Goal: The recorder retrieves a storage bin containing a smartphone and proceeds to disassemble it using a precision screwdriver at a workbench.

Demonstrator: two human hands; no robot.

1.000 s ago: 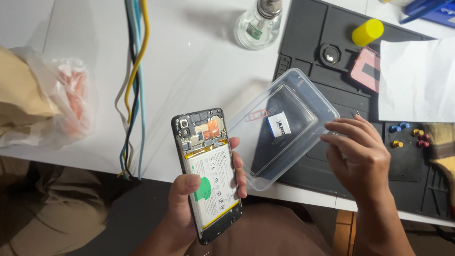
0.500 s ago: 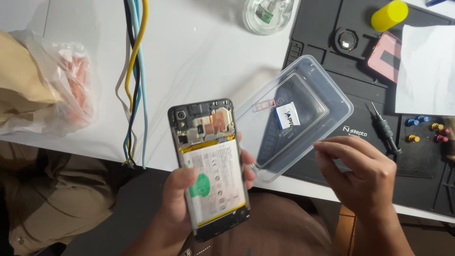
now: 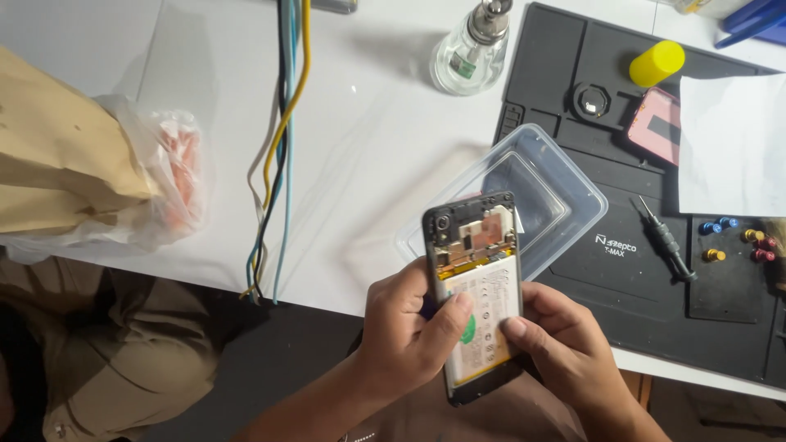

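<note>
An opened smartphone (image 3: 477, 270) with its back cover off shows a white battery with a green sticker and a circuit board at the top. My left hand (image 3: 409, 327) grips it from the left, thumb lying across the battery. My right hand (image 3: 561, 344) holds its right edge, with the thumb on the battery. The phone is held upright over the table's front edge, in front of a clear plastic container (image 3: 548, 184).
A black repair mat (image 3: 622, 270) carries a small screwdriver (image 3: 667, 241), coloured bits (image 3: 737, 241), a yellow cap (image 3: 657, 63), a pink part (image 3: 659, 127) and white paper (image 3: 733, 147). A glass bottle (image 3: 471, 51), hanging cables (image 3: 278, 147) and a bagged brown paper parcel (image 3: 74, 164) lie to the left.
My right hand left the area beside the container and came onto the phone. The phone shifted right, now in front of the container and held by both hands.
</note>
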